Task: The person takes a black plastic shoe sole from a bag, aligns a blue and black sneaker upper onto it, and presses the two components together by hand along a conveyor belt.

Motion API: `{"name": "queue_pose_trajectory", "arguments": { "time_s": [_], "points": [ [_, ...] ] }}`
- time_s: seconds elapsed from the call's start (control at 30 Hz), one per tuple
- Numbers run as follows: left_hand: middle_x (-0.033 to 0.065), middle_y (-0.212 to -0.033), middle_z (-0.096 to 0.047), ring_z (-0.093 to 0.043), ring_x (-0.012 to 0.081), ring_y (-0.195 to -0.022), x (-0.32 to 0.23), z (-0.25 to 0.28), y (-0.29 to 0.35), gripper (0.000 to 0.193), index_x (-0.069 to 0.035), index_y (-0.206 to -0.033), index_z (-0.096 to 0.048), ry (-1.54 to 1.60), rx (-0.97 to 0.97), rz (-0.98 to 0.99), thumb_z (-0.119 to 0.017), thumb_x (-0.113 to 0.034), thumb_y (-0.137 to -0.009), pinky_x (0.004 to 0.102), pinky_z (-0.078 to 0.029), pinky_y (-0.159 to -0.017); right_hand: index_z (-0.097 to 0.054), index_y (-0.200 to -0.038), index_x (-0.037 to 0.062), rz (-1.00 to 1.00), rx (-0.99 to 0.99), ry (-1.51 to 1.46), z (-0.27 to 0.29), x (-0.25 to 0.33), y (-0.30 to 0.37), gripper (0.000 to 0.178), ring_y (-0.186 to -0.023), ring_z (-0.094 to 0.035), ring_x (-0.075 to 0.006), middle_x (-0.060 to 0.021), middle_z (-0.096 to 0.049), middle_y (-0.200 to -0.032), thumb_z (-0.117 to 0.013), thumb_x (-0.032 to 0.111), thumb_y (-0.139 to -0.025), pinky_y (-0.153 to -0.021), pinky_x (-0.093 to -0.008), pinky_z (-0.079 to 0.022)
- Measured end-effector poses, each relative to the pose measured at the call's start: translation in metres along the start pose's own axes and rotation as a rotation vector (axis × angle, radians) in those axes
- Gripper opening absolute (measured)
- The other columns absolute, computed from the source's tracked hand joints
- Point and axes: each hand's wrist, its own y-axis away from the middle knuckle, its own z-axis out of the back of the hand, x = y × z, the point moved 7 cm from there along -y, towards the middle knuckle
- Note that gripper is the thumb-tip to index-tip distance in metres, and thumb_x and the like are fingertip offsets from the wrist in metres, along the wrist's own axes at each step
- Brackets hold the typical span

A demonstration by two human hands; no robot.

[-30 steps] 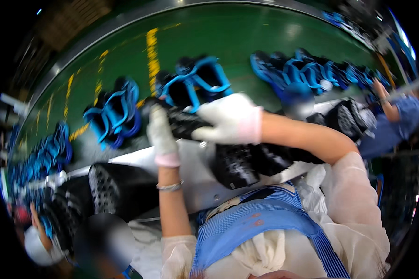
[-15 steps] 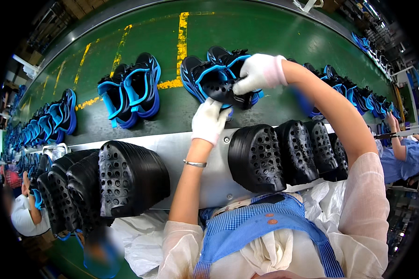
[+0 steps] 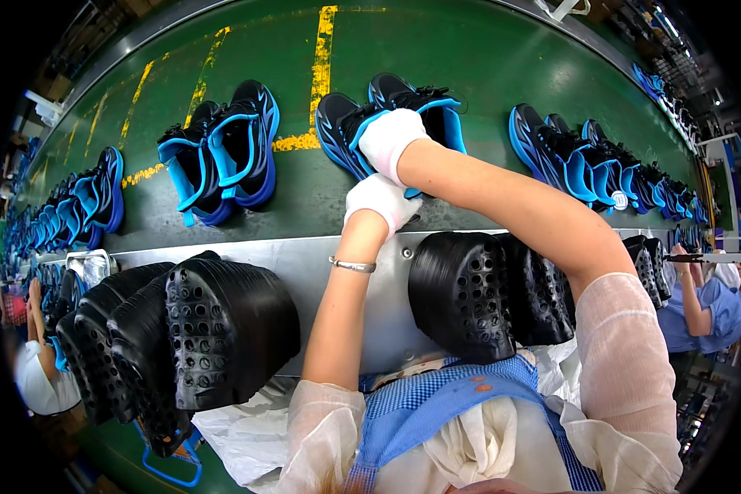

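Note:
A pair of black and blue sneakers stands on the green table, toes pointing away. My right hand [image 3: 393, 142], in a white glove, reaches into the opening of the left sneaker [image 3: 337, 123]; its fingers are curled and mostly hidden. At the heel of that sneaker my left hand [image 3: 379, 202], also gloved, is closed on it. The right sneaker [image 3: 395, 89] of the pair stands close beside, its blue-lined opening partly behind my right hand. No black insert can be made out between my hands.
Stacks of black perforated shoe inserts stand on the metal ledge, left [image 3: 230, 329] and right [image 3: 461, 288] of my forearms. More sneakers line the green table [image 3: 436, 41] to the left [image 3: 222, 156] and right [image 3: 543, 148]. Other people sit at both sides.
My right hand has moved left and down into the left sneaker. The black perforated insert that showed between my hands is now out of sight. My left hand has shifted slightly toward the right.

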Motion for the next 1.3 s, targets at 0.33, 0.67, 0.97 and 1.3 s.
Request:
{"name": "queue_pose_trajectory", "arguments": {
  "time_s": [0.33, 0.67, 0.97, 1.3],
  "points": [
    [0.0132, -0.077, -0.068, -0.066, 0.0298, -0.076, 0.014, -0.009, -0.010, 0.037, -0.015, -0.097, -0.069, 0.006, -0.037, 0.048, -0.058, -0.045, -0.078, 0.0375, -0.052, -0.073, -0.071, -0.089, 0.0095, 0.058, 0.083, -0.070, 0.022, 0.002, 0.016, 0.025, -0.082, -0.067, -0.0303, -0.0141, -0.069, -0.089, -0.057, 0.029, -0.081, -0.072, -0.0398, -0.053],
    [0.0138, -0.075, -0.068, -0.066, 0.0263, -0.064, 0.012, -0.008, -0.012, 0.037, -0.006, -0.089, -0.068, 0.037, -0.114, -0.078, -0.065, -0.041, -0.077, 0.0370, -0.052, -0.066, -0.068, -0.101, 0.0112, 0.015, -0.152, -0.226, 0.012, -0.013, 0.004, 0.025, -0.093, -0.065, -0.0318, -0.0140, -0.068, -0.100, -0.055, 0.023, -0.084, -0.086, -0.0384, -0.050],
    [0.0093, -0.060, -0.061, -0.057, 0.0182, -0.046, 0.016, -0.009, -0.001, 0.029, 0.002, -0.081, -0.064, 0.267, -0.060, 0.096, -0.071, -0.026, -0.076, 0.0323, -0.046, -0.046, -0.070, -0.097, 0.0058, 0.088, 0.069, -0.340, 0.033, -0.012, 0.037, 0.031, -0.089, -0.066, -0.0288, -0.0136, -0.069, -0.096, -0.061, 0.028, -0.077, -0.078, -0.0380, -0.052],
    [0.0171, -0.086, -0.064, -0.061, 0.0354, -0.079, 0.036, 0.030, 0.030, 0.033, -0.002, -0.083, -0.064, -0.091, -0.415, -0.042, -0.071, -0.032, -0.071, 0.0396, -0.048, -0.073, -0.065, -0.087, 0.0049, 0.080, -0.055, -0.469, 0.055, -0.074, 0.230, 0.036, -0.082, -0.063, -0.0325, -0.0161, -0.065, -0.082, -0.054, 0.039, -0.083, -0.071, -0.0410, -0.050]
  ]
}}
